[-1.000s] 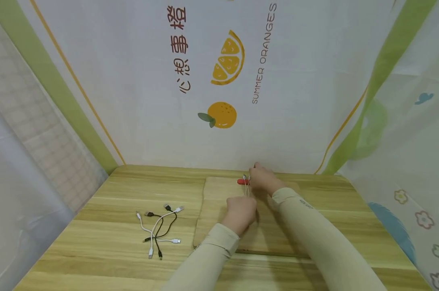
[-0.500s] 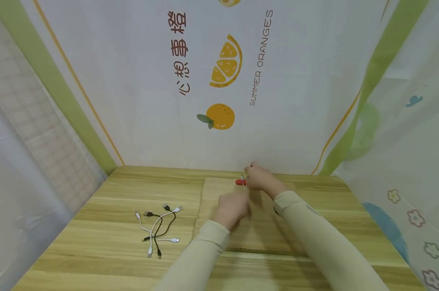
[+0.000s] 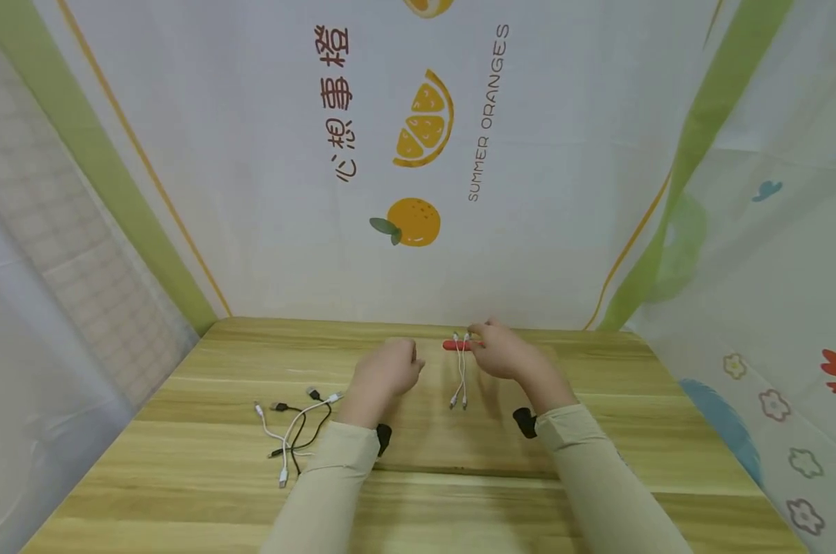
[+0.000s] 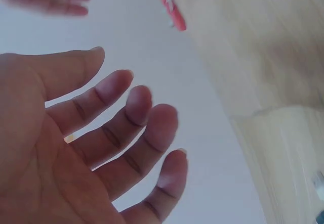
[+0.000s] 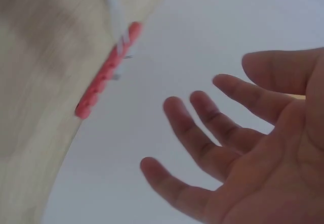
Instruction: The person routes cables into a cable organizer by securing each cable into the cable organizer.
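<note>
A red cable holder, a slim bar with a row of notches, lies across the far part of the wooden board. Two white charging cables run from it toward the person, their near plugs loose on the board. My right hand hovers over the holder's right end; in the right wrist view its fingers are spread and hold nothing. To the left of the cables is my left hand, with relaxed, slightly bent fingers and nothing in them.
Left of the board, a loose heap of short cables lies on the wooden table, including a white cable and a black cable. A printed white curtain hangs behind the table's far edge.
My left hand has let go of the white cables and moved left, away from them. The right hand's fingers have loosened at the holder. Both cables now lie in full view.
</note>
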`<state>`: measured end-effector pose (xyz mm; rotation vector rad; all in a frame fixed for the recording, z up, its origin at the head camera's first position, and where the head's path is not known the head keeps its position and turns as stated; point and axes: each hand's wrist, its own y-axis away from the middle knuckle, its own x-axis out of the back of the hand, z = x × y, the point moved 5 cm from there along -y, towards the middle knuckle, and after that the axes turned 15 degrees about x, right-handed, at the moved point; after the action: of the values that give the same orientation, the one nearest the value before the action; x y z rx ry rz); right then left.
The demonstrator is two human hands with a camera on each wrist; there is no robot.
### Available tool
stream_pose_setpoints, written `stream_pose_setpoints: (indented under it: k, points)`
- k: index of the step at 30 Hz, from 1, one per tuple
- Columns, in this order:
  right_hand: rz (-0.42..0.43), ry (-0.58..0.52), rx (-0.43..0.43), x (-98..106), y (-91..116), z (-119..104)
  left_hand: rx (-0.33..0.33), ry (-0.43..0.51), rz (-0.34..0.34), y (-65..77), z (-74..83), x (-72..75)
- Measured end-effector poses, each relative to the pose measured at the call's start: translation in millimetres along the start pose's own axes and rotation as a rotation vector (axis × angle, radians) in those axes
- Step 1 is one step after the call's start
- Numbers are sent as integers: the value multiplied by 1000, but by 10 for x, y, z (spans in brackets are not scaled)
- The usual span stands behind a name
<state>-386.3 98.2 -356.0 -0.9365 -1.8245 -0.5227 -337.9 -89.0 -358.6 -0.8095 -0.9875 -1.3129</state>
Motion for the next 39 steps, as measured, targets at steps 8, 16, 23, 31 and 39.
stream_pose_setpoints:
  k: [8,16,23,31,39]
  points:
    - [105,-141,12,-95,416,-279,22,59,60,407,-211,143]
    - [158,-305,-25,-221,841,-508,44,142,9,785,-402,16]
    - [177,-271,-21,-203,922,-666,45,110,26,849,-453,21]
    - [152,-275,-20,-196,929,-712,75,111,-19,831,-540,-5]
    - [122,-229,-15,-193,819,-732,121,121,-27,800,-737,70]
